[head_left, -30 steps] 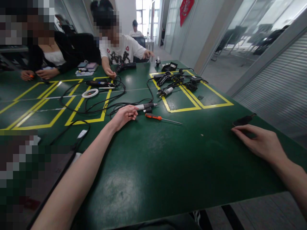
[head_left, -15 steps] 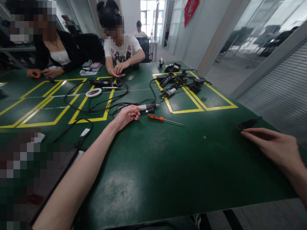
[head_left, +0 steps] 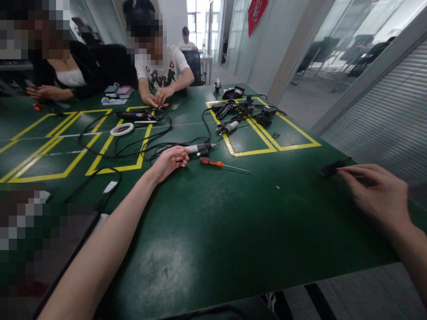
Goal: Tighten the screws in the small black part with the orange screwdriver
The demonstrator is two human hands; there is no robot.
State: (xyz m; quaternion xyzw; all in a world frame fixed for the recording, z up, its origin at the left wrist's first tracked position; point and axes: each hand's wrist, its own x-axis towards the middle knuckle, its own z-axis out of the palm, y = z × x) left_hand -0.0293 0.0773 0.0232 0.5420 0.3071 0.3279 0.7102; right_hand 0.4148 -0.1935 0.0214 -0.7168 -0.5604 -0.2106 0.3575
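Note:
The curled fingers of my left hand close around the rear end of a slim grey-and-black corded power tool, which lies on the table with its thin tip to the right. Just in front of that tool is an orange-and-black screwdriver, its shaft also toward the right. Over at the right edge of the table, my right hand pinches a small flat black piece between thumb and fingers. Its exact kind cannot be made out.
Yellow tape marks boxes on the green table. A tangle of black cables and devices lies at the back right, near a small coil. A white ring lies left. Co-workers sit across; a glass wall stands right.
My right hand has turned and shifted slightly left with the black piece. My left hand stays at the tool. The co-worker at far left has drawn both hands together, away from an orange-handled item.

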